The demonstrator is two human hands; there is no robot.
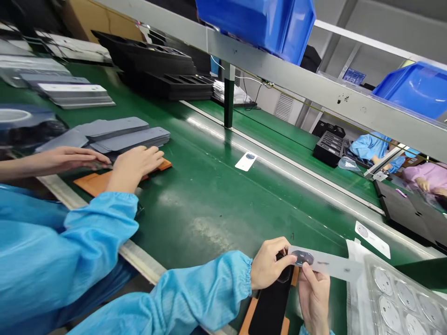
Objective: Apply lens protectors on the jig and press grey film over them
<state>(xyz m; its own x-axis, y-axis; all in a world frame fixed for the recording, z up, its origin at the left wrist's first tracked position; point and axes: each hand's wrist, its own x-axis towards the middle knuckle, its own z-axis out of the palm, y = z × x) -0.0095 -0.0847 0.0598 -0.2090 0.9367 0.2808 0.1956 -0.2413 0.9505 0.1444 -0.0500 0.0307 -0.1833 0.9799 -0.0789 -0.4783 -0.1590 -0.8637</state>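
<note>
At the far left, stacked grey sheets [77, 94] lie on the green surface [209, 195], too blurred for any print to be read. Next, a co-worker's hands [134, 165] rest by more grey strips [139, 137] and an orange plate [92, 184]. A small white card [246, 161] with a dark oval lies alone towards the middle, its lettering too small to read. Near the lower right, the left hand [270, 263] pinches the left end of a pale strip [335, 266], beside its dark oval window; the strip is above a black piece [267, 309] on an orange holder [285, 325]. The right hand [316, 295] grips its lower edge with the thumb; a small dark mark there is illegible. Farther right are another white card [373, 239] and a clear tray [373, 298] of pale discs, their markings unreadable
</note>
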